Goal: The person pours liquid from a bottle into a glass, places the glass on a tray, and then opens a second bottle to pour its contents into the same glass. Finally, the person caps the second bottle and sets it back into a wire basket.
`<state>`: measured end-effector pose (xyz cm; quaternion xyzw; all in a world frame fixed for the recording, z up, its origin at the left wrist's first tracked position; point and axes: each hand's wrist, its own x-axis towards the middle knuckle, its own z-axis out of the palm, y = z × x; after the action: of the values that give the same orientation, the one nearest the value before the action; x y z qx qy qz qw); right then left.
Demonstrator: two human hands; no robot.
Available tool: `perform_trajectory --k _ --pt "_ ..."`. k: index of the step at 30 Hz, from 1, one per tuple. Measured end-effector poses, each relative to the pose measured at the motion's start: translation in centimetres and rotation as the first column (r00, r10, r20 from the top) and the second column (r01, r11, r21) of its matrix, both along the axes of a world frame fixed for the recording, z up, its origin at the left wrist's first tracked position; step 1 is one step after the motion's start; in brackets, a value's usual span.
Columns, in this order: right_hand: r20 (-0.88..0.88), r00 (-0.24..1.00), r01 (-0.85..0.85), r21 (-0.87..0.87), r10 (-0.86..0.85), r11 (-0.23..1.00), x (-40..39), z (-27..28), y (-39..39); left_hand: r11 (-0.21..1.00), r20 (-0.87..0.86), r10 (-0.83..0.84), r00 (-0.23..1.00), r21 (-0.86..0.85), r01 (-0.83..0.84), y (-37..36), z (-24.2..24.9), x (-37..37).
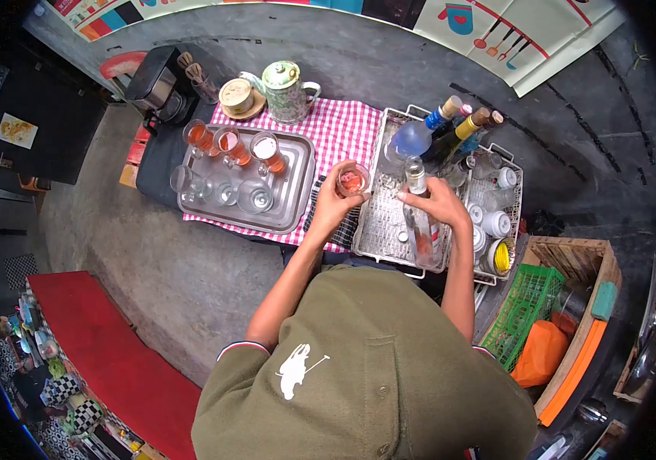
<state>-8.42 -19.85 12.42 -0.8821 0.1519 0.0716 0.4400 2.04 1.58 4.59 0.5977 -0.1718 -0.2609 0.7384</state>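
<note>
My left hand [331, 204] is closed around a small glass [353, 182] with reddish contents, held near the left edge of the metal rack tray [383, 211]. My right hand [445, 202] wraps the upper part of a clear glass bottle [423, 239], which stands over the same tray. The bottle's neck [415, 176] rises above my thumb, and a little reddish content shows low inside it. Near the bottle lies a small white cap [402, 236]. Some fingers of my right hand are hidden behind the bottle.
Left, a brown serving tray [291, 218] bears several glass mugs, three with reddish drink. Behind it stand a green floral teapot [286, 92] and a coffee maker [161, 88]. Several tall bottles [408, 142] and lidded jars [497, 224] fill the rack. A wooden crate [566, 249] sits right.
</note>
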Motion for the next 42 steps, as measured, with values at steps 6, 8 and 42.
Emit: perform_trajectory --k 6,8,42 --pt "0.246 0.933 0.261 0.036 -0.262 0.965 1.0 -1.7 0.1 1.000 0.004 0.014 1.000 -0.009 -0.014 0.7 -0.5 0.8" --pt "0.308 0.896 0.310 0.085 -0.321 0.947 1.6 -3.3 0.1 1.000 -0.008 0.023 1.000 -0.015 -0.023 0.8 -0.6 0.9" --pt "0.420 0.814 0.319 0.254 -0.401 0.913 1.9 -9.3 1.9 0.999 -0.038 0.022 0.999 0.024 -0.021 1.0 0.1 0.5"
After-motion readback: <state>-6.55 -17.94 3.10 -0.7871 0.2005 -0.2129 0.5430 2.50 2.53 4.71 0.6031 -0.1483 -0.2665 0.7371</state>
